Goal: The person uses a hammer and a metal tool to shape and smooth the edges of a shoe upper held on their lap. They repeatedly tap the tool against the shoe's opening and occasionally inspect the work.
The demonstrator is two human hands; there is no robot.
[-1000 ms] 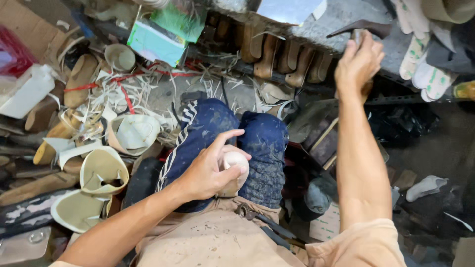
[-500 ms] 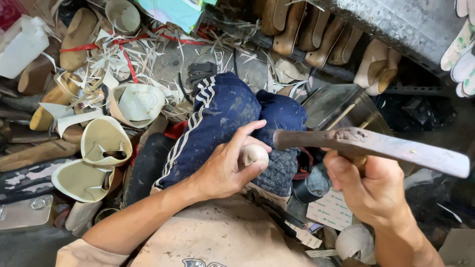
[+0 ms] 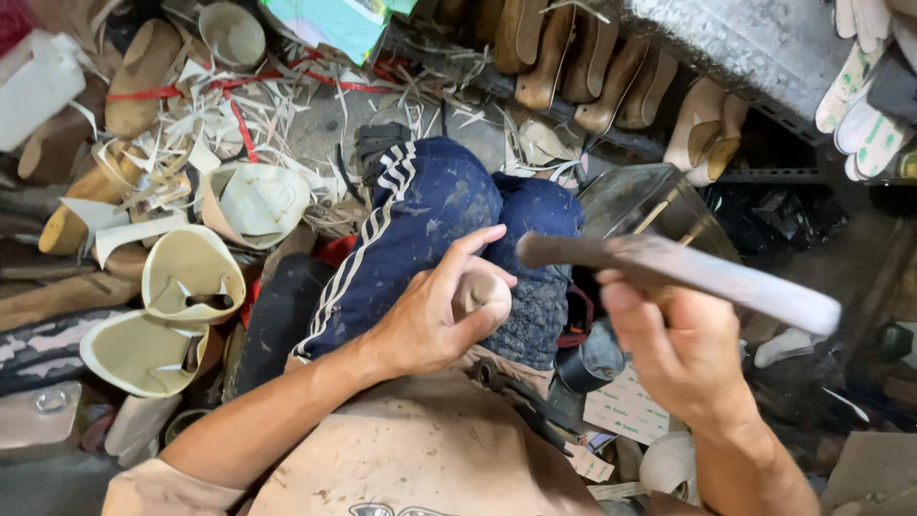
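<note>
- Since a second ago my right hand [image 3: 683,349] has come down from the shelf edge high on the far side, and it now carries a hammer [image 3: 669,268] in front of me; half a second ago the tool was already in hand, and since then it has swung closer in over my lap
- I judge this puts the striking stage at hand: the tool is fetched and the work is pinned in place
- My right hand is closed in a full fist around the pale handle, fingers wrapped tight, no gap showing; the dark head of the hammer points toward my left hand and sits just beside its fingertips, blurred by motion
- My left hand [image 3: 435,315] has stayed on my knee through all three views; it is curled most of the way shut around a small rounded pale piece [image 3: 478,291], thumb on its near side, index finger arched over the top
- That piece rests against my blue trouser knee [image 3: 430,215], directly under the left grip and just left of the hammer head
- Left of that grip, well apart, lie cream shoe uppers [image 3: 191,272] and paper trimmings; beyond the hammer stand wooden lasts [image 3: 611,81] in a row
</note>
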